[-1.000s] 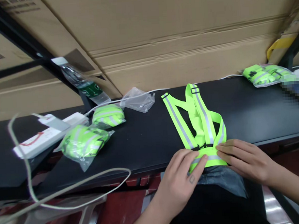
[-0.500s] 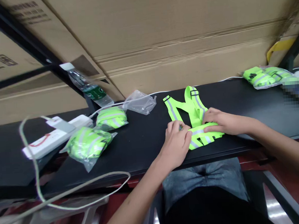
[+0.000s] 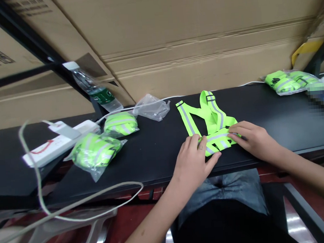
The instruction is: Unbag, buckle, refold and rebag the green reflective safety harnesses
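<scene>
A neon-green reflective vest [image 3: 217,136] made of straps with grey stripes lies on the black table, its shoulder straps and black buckles pointing away from me. Its lower band is folded over near the table's front edge. My left hand [image 3: 193,158] grips the left end of the band, fingers curled over it and thumb stretched along the lower edge. At the right end, my right hand [image 3: 253,139] pinches the band between thumb and fingers. The fingertips of both hands are partly hidden by the fabric.
Two bagged green vests, one nearer [image 3: 94,152] and one behind [image 3: 121,124], lie left beside a white power strip [image 3: 60,141]. A clear plastic bag [image 3: 152,107] and a tilted bottle [image 3: 100,94] are behind. More bagged vests [image 3: 289,82] lie far right. Cardboard [image 3: 200,33] walls the back.
My right hand has shifted right along the band to its end, and more of the vest's right strap shows. My left thumb has spread away from the fingers.
</scene>
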A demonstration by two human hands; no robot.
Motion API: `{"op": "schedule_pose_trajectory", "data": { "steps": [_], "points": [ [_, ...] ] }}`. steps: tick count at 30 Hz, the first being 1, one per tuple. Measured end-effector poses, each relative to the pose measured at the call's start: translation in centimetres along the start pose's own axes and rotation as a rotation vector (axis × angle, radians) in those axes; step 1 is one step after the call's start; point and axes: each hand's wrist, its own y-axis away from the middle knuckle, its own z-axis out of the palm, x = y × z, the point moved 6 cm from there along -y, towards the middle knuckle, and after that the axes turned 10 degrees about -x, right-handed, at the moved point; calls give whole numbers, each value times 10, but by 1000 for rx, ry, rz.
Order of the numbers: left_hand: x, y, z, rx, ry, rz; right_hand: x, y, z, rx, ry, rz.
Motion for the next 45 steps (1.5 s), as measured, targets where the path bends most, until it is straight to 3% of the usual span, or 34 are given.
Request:
{"op": "schedule_pose_trajectory", "data": {
  "steps": [5, 8, 11, 21, 27, 31, 34, 37, 40, 42, 45],
  "points": [
    [7, -5, 6, -33, 91, -73, 12, 9, 0, 91, -25, 193],
    [14, -14, 13, -84, 81, -213, 15, 10, 5, 37, -88, 265],
    [22, -19, 17, -118, 40, -275, 12, 9, 12, -61, -136, 245],
    [24, -18, 17, -229, 85, -91, 10, 6, 7, -351, -128, 137],
    [18, -19, 16, -318, 172, 19, 10, 5, 2, -394, -111, 58],
    [9, -14, 9, -278, 281, 56, 3, 5, 4, -390, -54, -35],
    [7, -10, 7, -254, 289, 66, -5, 6, 6, -390, 111, -78],
    [13, -4, 5, -117, 126, 33, -13, 8, 8, -383, 257, -104],
    [20, 5, 2, 42, -31, -110, -20, 9, 11, -377, 313, -149],
    [24, 11, 3, 79, -34, -160, -21, 10, 12, -370, 321, -169],
    [25, 16, 3, 94, 29, -110, -18, 12, 12, -371, 249, -153]
  ]
}}
